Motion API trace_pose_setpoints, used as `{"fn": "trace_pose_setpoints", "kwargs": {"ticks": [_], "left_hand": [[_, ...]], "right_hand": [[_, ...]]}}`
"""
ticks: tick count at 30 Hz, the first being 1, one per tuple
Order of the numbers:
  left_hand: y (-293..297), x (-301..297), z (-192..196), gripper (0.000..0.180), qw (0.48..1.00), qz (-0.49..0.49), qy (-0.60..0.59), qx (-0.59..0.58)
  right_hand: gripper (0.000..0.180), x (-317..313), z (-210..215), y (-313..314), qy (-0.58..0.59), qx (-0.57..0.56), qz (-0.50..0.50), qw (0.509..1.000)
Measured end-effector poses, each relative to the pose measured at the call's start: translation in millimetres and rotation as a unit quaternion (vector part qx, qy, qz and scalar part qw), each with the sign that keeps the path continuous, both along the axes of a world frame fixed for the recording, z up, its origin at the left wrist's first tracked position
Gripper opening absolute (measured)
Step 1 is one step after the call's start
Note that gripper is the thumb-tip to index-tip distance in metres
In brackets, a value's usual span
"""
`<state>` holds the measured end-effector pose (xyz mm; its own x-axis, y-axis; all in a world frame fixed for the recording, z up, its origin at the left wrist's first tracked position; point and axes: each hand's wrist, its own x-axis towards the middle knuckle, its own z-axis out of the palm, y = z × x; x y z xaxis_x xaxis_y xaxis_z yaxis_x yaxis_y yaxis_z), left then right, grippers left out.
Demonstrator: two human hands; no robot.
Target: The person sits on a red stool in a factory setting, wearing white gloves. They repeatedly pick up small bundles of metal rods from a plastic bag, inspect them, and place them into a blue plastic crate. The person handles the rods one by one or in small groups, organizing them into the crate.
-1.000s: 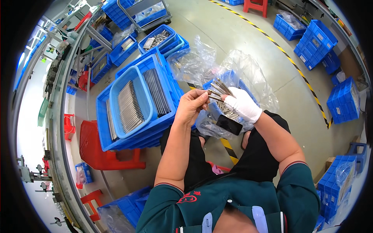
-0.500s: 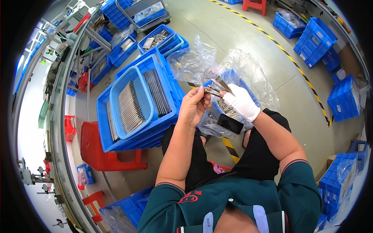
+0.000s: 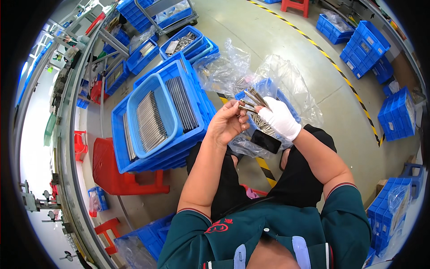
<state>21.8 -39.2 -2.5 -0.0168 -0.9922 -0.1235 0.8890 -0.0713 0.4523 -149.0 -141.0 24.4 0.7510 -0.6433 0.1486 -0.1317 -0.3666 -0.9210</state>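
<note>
My right hand point(image 3: 281, 120), in a white glove, is closed around a bundle of slim metal rods point(image 3: 256, 96) that fan out toward the far left. My bare left hand point(image 3: 227, 123) meets it, fingertips pinched at the end of one metal rod point(image 3: 246, 108). Under both hands stands a blue bin point(image 3: 289, 104) lined with clear plastic, holding many loose metal rods point(image 3: 263, 125). At its near edge lies a black phone-like slab point(image 3: 265, 141). Left of my hands, a light blue basket point(image 3: 132, 117) holds a neat row of metal rods point(image 3: 151, 123).
The basket sits in stacked blue crates point(image 3: 120, 157), beside darker rods point(image 3: 181, 104). A red stool point(image 3: 107, 163) stands close by on the left. Clear plastic bags point(image 3: 291, 74) spread around the bin. Blue crates point(image 3: 396, 114) line the right side, past yellow-black floor tape point(image 3: 345, 78).
My left hand has shifted slightly right, closer to the gloved hand, and its fingers have moved along the rod's end. The right hand still holds the bundle, almost unmoved.
</note>
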Motion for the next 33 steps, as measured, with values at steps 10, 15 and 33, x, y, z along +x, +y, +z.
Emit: {"fn": "trace_pose_setpoints", "kwargs": {"ticks": [10,15,33], "left_hand": [[-0.2,-12.6,19.5,0.021,0.914,0.177,-0.359,0.066],[1.9,-9.9,21.8,0.019,0.880,0.195,-0.428,0.069],[1.9,-2.1,17.2,0.020,0.896,0.194,-0.391,0.079]], "right_hand": [[0.026,2.2,-2.5,-8.4,0.026,0.022,-0.019,0.999],[0.023,1.8,-3.2,-8.2,0.029,0.009,0.010,0.999],[0.022,-2.1,8.5,-4.0,0.085,-0.085,0.036,0.992]]}}
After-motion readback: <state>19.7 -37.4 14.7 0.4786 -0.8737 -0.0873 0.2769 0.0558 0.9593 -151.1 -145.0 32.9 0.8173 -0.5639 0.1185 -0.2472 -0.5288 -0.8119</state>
